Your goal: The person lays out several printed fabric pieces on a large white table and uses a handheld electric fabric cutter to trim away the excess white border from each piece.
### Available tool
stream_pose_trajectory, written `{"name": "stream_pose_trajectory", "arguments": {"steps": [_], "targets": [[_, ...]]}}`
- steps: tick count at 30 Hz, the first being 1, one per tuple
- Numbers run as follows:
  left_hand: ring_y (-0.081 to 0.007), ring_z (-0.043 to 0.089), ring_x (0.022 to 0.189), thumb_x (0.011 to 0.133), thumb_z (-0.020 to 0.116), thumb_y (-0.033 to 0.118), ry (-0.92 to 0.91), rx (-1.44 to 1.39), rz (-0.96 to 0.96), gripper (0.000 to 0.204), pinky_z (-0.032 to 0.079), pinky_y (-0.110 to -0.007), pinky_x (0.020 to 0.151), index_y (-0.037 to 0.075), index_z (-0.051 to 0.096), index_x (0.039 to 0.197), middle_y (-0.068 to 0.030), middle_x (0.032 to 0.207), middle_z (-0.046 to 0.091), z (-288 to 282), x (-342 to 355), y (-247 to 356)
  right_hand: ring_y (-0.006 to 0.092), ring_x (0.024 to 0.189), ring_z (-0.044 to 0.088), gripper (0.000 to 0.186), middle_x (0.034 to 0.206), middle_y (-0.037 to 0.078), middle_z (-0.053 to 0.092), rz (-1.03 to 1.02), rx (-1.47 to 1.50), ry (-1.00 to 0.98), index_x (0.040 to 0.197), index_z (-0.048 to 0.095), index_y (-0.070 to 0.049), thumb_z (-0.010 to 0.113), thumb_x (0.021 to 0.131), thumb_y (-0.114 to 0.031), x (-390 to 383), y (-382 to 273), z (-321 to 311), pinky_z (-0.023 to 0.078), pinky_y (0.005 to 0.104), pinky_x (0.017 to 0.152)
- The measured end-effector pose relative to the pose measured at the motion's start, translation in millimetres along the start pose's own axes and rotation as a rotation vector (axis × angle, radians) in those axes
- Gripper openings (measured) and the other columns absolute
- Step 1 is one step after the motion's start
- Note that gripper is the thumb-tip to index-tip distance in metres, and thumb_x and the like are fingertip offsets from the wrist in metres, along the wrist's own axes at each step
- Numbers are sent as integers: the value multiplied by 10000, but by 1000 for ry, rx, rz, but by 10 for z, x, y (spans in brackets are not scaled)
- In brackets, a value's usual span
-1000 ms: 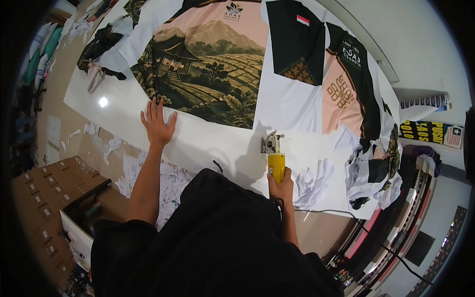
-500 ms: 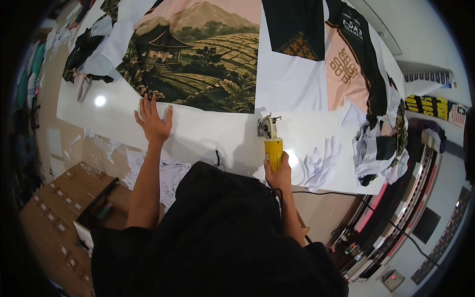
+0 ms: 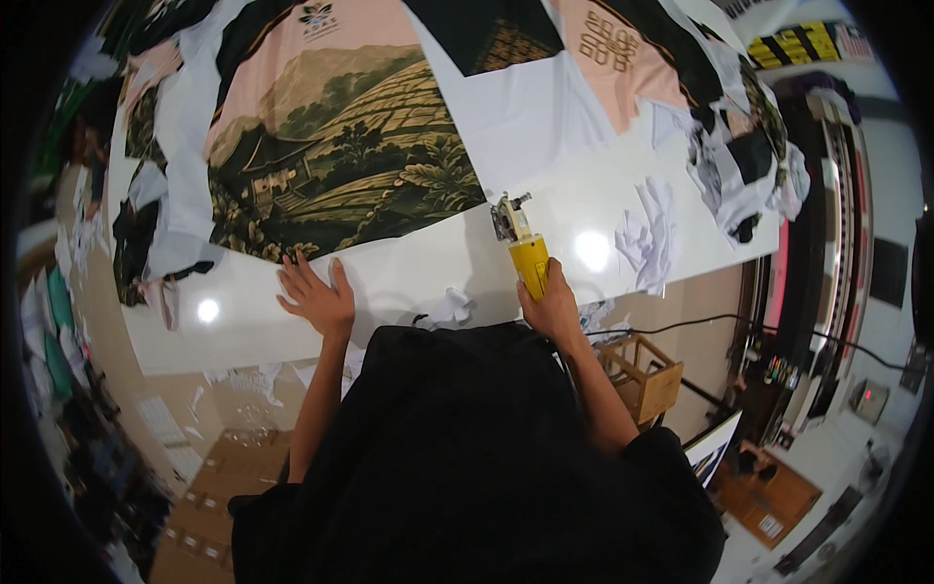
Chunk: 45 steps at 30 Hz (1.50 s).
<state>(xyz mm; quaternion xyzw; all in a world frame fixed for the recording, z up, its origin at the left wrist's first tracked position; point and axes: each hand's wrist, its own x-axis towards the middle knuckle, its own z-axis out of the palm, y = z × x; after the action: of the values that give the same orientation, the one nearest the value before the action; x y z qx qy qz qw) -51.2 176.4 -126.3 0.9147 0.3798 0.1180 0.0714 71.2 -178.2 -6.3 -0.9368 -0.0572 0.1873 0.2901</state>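
My left hand (image 3: 323, 300) lies with fingers spread on the white tabletop (image 3: 409, 273), fingertips at the lower edge of a large fabric panel (image 3: 331, 165) printed with a pink and green hut-and-field landscape. My right hand (image 3: 548, 304) grips a yellow electric cutter (image 3: 528, 261), whose metal head stands at the panel's lower right corner. Beyond the cutter lie white fabric, a dark green piece (image 3: 486, 29) with gold pattern and a pink piece (image 3: 613, 49) with a gold emblem. A crumpled white scrap (image 3: 644, 234) sits right of the cutter.
Mixed offcuts pile at the table's left (image 3: 146, 234) and right (image 3: 739, 175) ends. A black cord (image 3: 710, 319) runs off to the right, above a wooden stool (image 3: 642, 378). Cardboard (image 3: 224, 467) lies at the lower left; long rolls (image 3: 827, 214) stand at the right.
The view has turned, so the table's contents sit differently in the picture. The cutter has come up to the panel's lower right corner. My left hand stays spread at the panel's edge.
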Motion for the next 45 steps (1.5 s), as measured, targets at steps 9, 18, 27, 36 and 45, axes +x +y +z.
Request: {"name": "stream_pose_trajectory", "arguments": {"steps": [9,18,27,36,45], "targets": [[-456,201,1543,1023,516,523,14,-13,3,720,91,-712,1178,67,400,1568,-170,1676,284,21,-15,-38,559,966,642,572,1054,382,632,41,-44,26,1290,391,66,688,934,-270,-22,-93,83,540,583,830],[-444,216,1539,1008,533,520,9,-41,-23,707,99,-711,1177,48,456,1529,-170,1658,325,-51,17,-31,555,968,643,540,1056,385,636,37,-37,22,1278,408,71,685,934,-240,-57,-130,109,529,579,830],[-422,241,1535,1001,544,535,36,-39,-39,705,98,-700,1180,71,467,1526,-156,1651,345,-49,1,-18,554,934,640,521,1019,391,632,-22,-55,-6,1252,408,63,679,936,-250,111,-203,27,522,590,803],[-416,238,1537,994,550,541,48,-37,-43,714,84,-687,1189,76,464,1530,-139,1656,341,-42,15,-8,563,897,642,517,985,398,632,-89,-61,-6,1239,413,61,672,936,-269,292,-188,10,520,600,780],[-425,246,1532,992,556,528,41,-49,-40,716,84,-681,1194,63,461,1529,-140,1652,346,-80,21,-2,562,906,640,530,986,394,632,-110,-89,-28,1242,394,58,676,933,-266,498,-187,29,521,595,784]]}}
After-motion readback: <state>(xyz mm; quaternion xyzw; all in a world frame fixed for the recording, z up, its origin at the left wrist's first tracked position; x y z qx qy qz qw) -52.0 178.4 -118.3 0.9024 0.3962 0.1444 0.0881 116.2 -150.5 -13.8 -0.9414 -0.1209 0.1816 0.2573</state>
